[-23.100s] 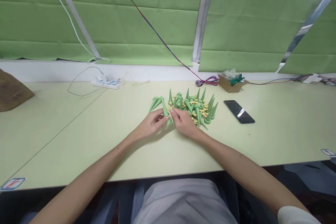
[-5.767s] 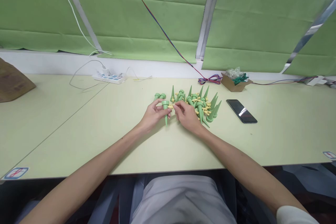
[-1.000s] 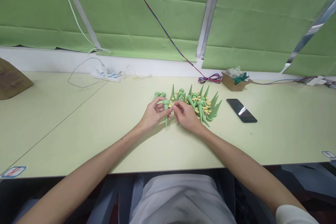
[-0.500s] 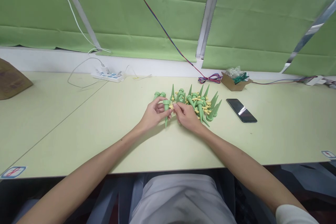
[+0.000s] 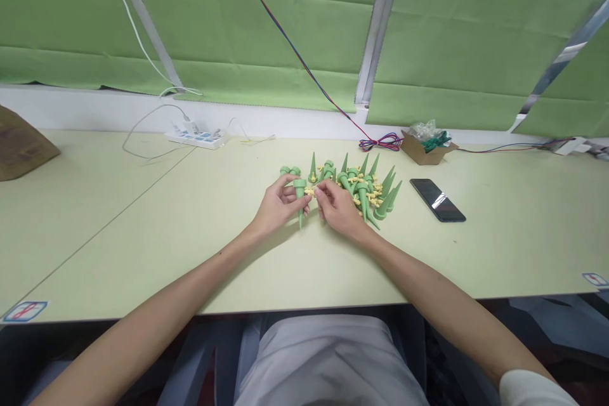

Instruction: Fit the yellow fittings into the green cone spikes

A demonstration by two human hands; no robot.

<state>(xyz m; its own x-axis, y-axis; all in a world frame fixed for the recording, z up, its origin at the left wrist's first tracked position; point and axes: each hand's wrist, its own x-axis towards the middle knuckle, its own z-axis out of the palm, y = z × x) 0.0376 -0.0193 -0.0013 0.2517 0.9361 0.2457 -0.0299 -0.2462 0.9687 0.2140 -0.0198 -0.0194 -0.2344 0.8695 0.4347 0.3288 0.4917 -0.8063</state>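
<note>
1. Take the dial as centred on the held piece, twelve pointing away from the person across the pale yellow-green, smooth-topped desk [image 5: 304,273].
2. At that centre is a capped, tapering green plastic spike [image 5: 299,184], held above the desk with its cap up and its tip down.
3. The left hand [image 5: 275,206] comes in from about eight o'clock; its thumb and fingers pinch the spike below the cap.
4. The right hand [image 5: 340,208] comes in from about four o'clock. Its thumb and index finger are pressed together at the far end of a small, knobbly yellow plastic fitting [image 5: 309,191].
5. The fitting bridges the gap between the two hands at the spike's three o'clock side; whether it is fixed into the spike cannot be told.
6. From one to three o'clock spreads a heap of similar green spikes and yellow fittings [image 5: 363,193], some spikes standing point up.
7. Two more capped green spikes [image 5: 290,171] lie at eleven o'clock, just beyond the left hand.
8. Farther out, a black, glossy smartphone [image 5: 438,200] lies at three o'clock, and an open brown cardboard box [image 5: 419,153] sits between two and three.
9. A white power strip [image 5: 197,139] is at ten.
</note>
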